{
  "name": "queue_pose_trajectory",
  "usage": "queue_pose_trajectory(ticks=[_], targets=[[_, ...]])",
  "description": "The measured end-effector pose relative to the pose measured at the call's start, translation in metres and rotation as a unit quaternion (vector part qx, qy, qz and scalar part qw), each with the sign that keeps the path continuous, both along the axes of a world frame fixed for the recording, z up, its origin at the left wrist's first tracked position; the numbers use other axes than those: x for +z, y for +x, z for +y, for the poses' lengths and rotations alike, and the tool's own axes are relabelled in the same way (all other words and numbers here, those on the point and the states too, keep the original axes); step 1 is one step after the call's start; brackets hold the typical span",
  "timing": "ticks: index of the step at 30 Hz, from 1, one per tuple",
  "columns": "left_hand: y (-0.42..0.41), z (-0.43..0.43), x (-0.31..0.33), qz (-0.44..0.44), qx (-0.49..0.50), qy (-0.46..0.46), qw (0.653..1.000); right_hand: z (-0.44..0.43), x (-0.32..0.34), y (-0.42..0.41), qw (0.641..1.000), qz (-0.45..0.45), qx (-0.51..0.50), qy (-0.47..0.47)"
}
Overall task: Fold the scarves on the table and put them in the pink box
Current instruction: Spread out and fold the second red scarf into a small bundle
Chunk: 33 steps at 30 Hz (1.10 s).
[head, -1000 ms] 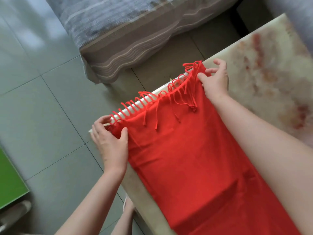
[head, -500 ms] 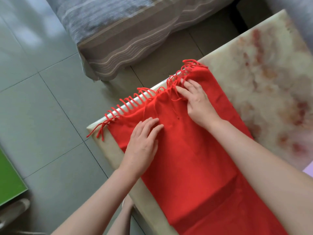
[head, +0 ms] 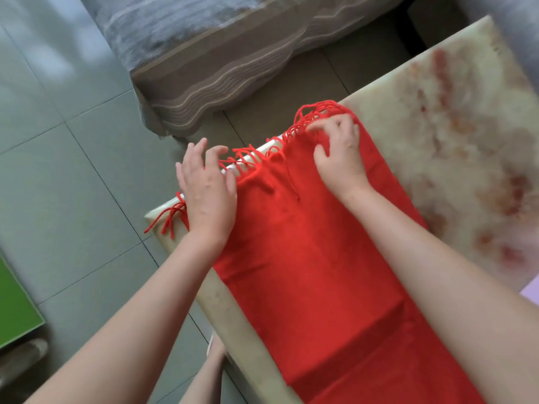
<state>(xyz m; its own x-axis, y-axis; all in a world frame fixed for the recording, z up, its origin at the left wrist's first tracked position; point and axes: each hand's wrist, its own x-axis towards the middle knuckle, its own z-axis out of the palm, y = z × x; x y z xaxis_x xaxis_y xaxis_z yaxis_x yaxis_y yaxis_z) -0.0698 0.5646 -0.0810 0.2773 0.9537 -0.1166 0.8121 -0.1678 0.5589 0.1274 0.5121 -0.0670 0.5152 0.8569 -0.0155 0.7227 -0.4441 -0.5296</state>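
One marbled table (head: 455,158) is the anchor here, and along its left side lies the red scarf (head: 320,272), running from the table's far-left edge back toward the person. I judge the job to be early. The scarf is laid out flat and long, its end being tidied, and a straight step across the cloth nearer the person suggests one layer already lies over another. The tighter folds and the trip to the box are not yet done. A pale pink sliver (head: 532,291) at the table's right side may be that box, though too little shows to say.

The cloth is plain, bright red and soft-looking, smooth apart from a few shallow creases near the end.

The left hand (head: 208,193) rests palm-down on the scarf's corner at the table's edge, fingers spread and reaching past it. The right hand (head: 339,153) sits on the opposite corner with its fingers bent; blur hides whether they pinch strands or only press.

The fringe (head: 248,154) of thin twisted cords straggles unevenly over the table's edge.
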Motion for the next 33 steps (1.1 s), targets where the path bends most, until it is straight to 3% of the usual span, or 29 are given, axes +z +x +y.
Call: queue_pose_trajectory(ticks=[7,12,14,16,19,24,33], targets=[[-0.011,-0.046,0.005,-0.072,-0.160,0.038,0.984,-0.026,-0.006,-0.030,0.981,0.015,0.148,-0.121],[-0.002,-0.072,-0.006,-0.034,-0.295,0.010,0.955,0.014,-0.008,-0.035,0.962,-0.005,0.228,-0.148],[0.004,-0.070,-0.013,0.005,-0.314,0.008,0.949,0.031,-0.007,-0.030,0.971,0.053,0.199,-0.126],[0.012,-0.063,-0.016,0.050,-0.310,0.028,0.949,0.038,-0.004,-0.023,0.986,0.096,0.129,-0.046],[0.025,-0.046,-0.016,0.103,-0.268,0.033,0.957,0.023,-0.003,-0.003,0.998,0.034,-0.010,0.045],[0.039,-0.041,-0.017,0.131,-0.255,0.050,0.957,-0.018,-0.009,0.048,0.975,0.018,-0.209,-0.078],[0.045,-0.058,-0.026,0.097,-0.332,0.060,0.936,0.012,-0.014,0.077,0.969,0.044,-0.218,-0.107]])
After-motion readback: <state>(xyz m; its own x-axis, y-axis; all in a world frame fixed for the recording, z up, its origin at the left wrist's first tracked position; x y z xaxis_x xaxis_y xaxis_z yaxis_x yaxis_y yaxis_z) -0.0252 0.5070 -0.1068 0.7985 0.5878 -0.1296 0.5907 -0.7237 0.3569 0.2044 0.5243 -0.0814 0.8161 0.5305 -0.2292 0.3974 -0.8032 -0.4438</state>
